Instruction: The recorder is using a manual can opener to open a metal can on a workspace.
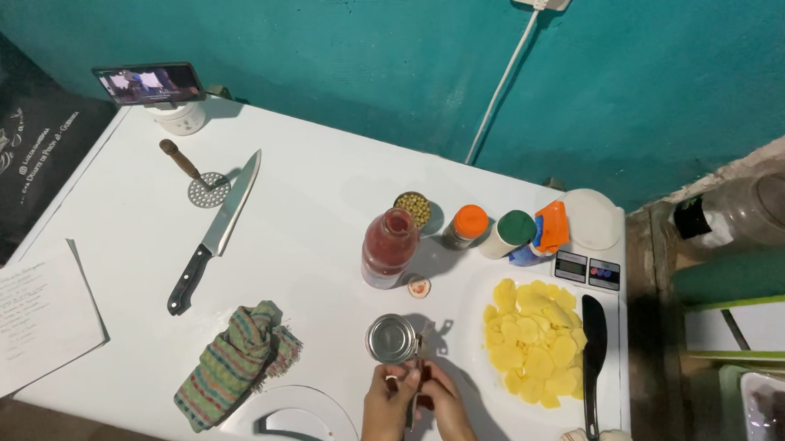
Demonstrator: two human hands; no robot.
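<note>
1. Both hands meet at the near edge of the white table (313,188): the left hand (383,412) and the right hand (445,408) are closed together around a slim metal can opener (415,380). The fingers are curled tight on it; how the grip is shared between the two I cannot tell.
2. Just beyond the fingertips stands a sealed tin can (390,338), upright, lid uppermost, with the tool's tip just at its rim on the right.
3. To work the lid well, I judge the can wants one hand steadying it while the tool bites at the rim, kept upright so nothing spills.
4. Right of the hands lies a plate of yellow potato slices (536,337), with a black spatula (593,361) at its far side.
5. Left of the hands sits a crumpled striped cloth (236,361).
6. Farther off stand a bottle of red sauce (389,247), its small cap (419,287) beside it, and an open can of peas (413,208).
7. Far to the left rest a large knife (214,231) and a notebook (32,316); a teal wall (387,73) backs the table.
</note>
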